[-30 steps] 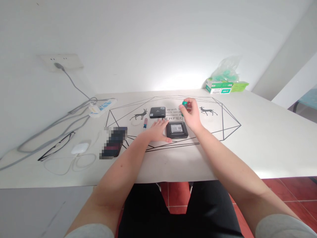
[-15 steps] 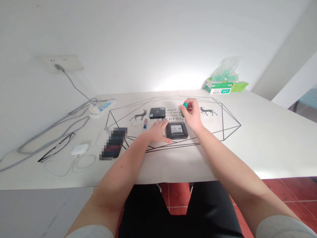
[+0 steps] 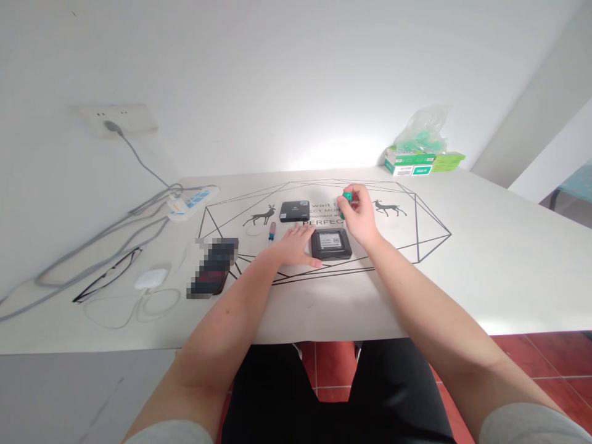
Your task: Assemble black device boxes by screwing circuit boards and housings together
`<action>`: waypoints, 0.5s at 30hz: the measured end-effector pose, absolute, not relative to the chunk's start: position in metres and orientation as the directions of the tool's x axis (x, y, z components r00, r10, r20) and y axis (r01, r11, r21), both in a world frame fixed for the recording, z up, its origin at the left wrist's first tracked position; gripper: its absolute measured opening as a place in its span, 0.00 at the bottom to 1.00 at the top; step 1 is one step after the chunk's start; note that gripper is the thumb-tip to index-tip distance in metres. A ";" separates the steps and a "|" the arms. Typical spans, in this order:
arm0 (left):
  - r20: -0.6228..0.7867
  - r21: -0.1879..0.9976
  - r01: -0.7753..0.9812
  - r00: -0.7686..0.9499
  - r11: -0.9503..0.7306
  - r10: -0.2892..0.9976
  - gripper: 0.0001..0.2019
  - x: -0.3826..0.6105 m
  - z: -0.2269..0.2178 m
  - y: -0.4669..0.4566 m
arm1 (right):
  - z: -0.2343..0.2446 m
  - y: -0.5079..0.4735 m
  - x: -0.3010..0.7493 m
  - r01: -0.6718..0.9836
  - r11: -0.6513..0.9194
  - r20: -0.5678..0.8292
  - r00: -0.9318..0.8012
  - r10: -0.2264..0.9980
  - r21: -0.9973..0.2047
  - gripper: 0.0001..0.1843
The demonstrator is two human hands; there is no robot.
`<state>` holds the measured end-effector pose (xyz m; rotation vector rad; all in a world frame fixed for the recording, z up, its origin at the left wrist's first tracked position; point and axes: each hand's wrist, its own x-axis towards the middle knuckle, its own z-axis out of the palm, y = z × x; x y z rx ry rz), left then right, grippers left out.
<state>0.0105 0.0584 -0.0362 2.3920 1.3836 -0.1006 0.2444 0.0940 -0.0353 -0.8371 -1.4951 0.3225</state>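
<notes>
A small black square device [image 3: 331,243] with a white label lies on the white table [image 3: 462,271]. My left hand [image 3: 296,244] rests flat beside its left edge, fingers stretched out and touching it. My right hand [image 3: 359,214] is closed around a green-handled screwdriver [image 3: 346,197], held upright over the device's far right corner. A second black box [image 3: 294,210] lies just behind. A small screwdriver with a red and blue handle [image 3: 271,231] lies to the left of my left hand.
A phone [image 3: 213,267] lies left of my left forearm. Farther left are glasses [image 3: 107,274], a white earbud case [image 3: 150,278] with a cable, and a power strip [image 3: 189,201] with grey cords. Green-and-white boxes [image 3: 411,161] and a plastic bag sit at the back right.
My right hand with the green screwdriver has dipped slightly toward the device. My left hand has stayed in place.
</notes>
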 end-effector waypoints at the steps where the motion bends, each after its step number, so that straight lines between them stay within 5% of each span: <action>1: -0.245 0.283 0.849 0.515 -0.447 0.822 0.71 0.010 -0.036 0.059 | -0.035 0.093 0.244 0.313 0.678 0.737 0.128 0.663 -0.665 0.12; 5: -0.239 0.283 0.845 0.520 -0.453 0.820 0.70 0.010 -0.037 0.059 | -0.029 0.088 0.242 0.280 0.651 0.704 0.174 0.688 -0.705 0.12; 11: -0.225 0.305 0.837 0.527 -0.455 0.819 0.70 0.010 -0.037 0.059 | -0.021 0.082 0.240 -0.005 0.588 0.582 0.142 0.801 -0.809 0.16; 15: -0.224 0.310 0.840 0.520 -0.445 0.824 0.70 0.011 -0.036 0.058 | -0.022 0.082 0.239 0.034 0.588 0.587 0.136 0.798 -0.808 0.20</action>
